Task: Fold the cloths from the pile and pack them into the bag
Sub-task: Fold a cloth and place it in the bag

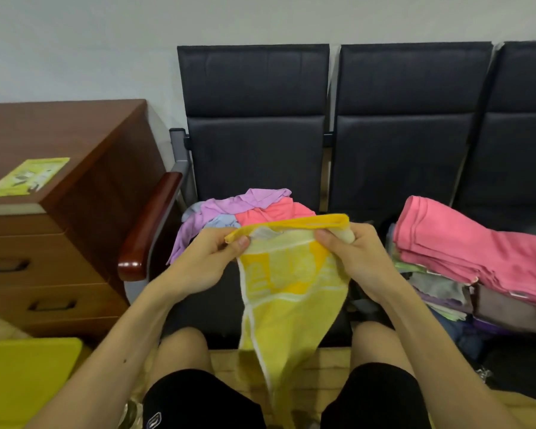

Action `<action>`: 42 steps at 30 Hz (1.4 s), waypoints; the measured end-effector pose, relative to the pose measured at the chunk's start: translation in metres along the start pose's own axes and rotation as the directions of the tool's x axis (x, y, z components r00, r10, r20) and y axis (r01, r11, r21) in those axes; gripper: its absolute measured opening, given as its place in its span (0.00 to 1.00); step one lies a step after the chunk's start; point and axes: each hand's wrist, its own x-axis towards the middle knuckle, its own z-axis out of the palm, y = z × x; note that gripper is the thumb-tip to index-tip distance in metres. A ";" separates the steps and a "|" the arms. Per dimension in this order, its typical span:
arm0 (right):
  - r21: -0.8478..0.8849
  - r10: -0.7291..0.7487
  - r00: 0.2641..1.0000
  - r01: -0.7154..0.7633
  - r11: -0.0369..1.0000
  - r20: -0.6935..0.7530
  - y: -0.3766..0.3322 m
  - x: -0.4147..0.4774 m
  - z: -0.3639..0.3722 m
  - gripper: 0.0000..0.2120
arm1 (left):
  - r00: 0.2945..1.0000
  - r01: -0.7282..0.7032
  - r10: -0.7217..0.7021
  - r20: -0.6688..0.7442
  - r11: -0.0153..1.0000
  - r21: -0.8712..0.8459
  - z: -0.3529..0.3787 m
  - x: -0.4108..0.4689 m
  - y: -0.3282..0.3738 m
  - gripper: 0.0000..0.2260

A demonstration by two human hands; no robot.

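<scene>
A yellow cloth (288, 292) with white edging hangs between my knees, held up by its top edge. My left hand (211, 258) pinches the top left corner between thumb and fingers. My right hand (350, 252) grips the top right part, its fingers curled round the bunched fabric. Behind them on the dark seat lies the loose pile (245, 212) of lilac, coral and pale blue cloths. To the right, a stack of folded cloths (464, 274) with a pink one on top sits on the neighbouring seat. I see no bag clearly.
A row of dark padded chairs (254, 125) stands against the wall. A wooden drawer cabinet (53, 230) with a green leaflet (28, 176) on top is at the left. A red-brown armrest (149, 224) juts out beside the pile. A yellow cushion (28, 379) lies at the lower left.
</scene>
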 end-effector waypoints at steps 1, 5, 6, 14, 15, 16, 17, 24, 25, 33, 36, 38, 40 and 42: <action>-0.053 -0.024 0.999 0.025 0.998 0.029 -0.009 0.000 0.004 0.18 | 0.998 0.001 -0.002 -0.069 1.000 -0.007 0.001 -0.002 -0.003 0.14; -0.129 -0.014 0.996 0.025 0.991 0.086 -0.016 -0.008 0.010 0.22 | 0.976 0.048 -0.107 -0.190 0.955 -0.291 0.009 -0.008 -0.006 0.18; -0.118 0.005 0.997 0.004 0.993 0.078 -0.014 -0.009 0.010 0.23 | 0.970 0.037 -0.118 -0.214 0.938 -0.345 0.013 -0.010 -0.006 0.19; 0.060 0.070 0.997 -0.072 0.996 0.024 -0.006 -0.016 0.012 0.15 | 0.981 -0.008 -0.119 -0.150 0.756 -0.655 0.036 -0.011 -0.010 0.20; 0.074 0.069 0.997 -0.071 0.995 0.026 -0.008 -0.017 0.012 0.15 | 0.989 0.018 -0.110 -0.098 0.750 -0.661 0.039 -0.011 -0.013 0.23; 0.081 0.068 0.997 -0.070 0.994 0.031 -0.010 -0.017 0.012 0.15 | 0.993 0.051 -0.107 -0.043 0.741 -0.670 0.041 -0.013 -0.016 0.25; 0.092 0.065 0.997 -0.068 0.993 0.038 -0.011 -0.017 0.013 0.15 | 0.994 0.086 -0.106 0.012 0.733 -0.674 0.044 -0.015 -0.021 0.26; 0.233 0.133 0.991 -0.134 0.963 0.021 -0.018 -0.009 0.019 0.17 | 0.925 0.357 -0.169 0.341 0.693 -0.626 0.065 -0.037 -0.053 0.28; 0.253 0.153 0.988 -0.155 0.955 0.026 -0.017 -0.008 0.019 0.17 | 0.919 0.358 -0.173 0.354 0.741 -0.568 0.068 -0.040 -0.056 0.25; 0.590 0.408 0.889 -0.446 0.674 0.206 0.047 -0.026 0.025 0.37 | 0.870 0.397 -0.483 0.099 0.567 -0.721 0.067 -0.027 -0.045 0.15; 0.500 0.486 0.721 -0.693 0.519 0.494 0.093 -0.064 0.044 0.40 | 0.759 0.460 -0.633 0.155 0.352 -0.815 0.055 -0.011 -0.040 0.13; 0.492 0.386 0.730 -0.672 0.554 0.563 0.101 -0.074 0.056 0.31 | 0.700 0.501 -0.691 0.180 0.295 -0.814 0.051 -0.006 -0.042 0.13; 0.472 0.479 0.729 -0.683 0.557 0.490 0.100 -0.074 0.057 0.30 | 0.672 0.521 -0.716 0.191 0.272 -0.809 0.050 -0.006 -0.049 0.15; 0.477 0.518 0.780 -0.625 0.617 0.351 0.094 -0.070 0.057 0.21 | 0.684 0.507 -0.700 0.206 0.253 -0.824 0.051 -0.011 -0.054 0.20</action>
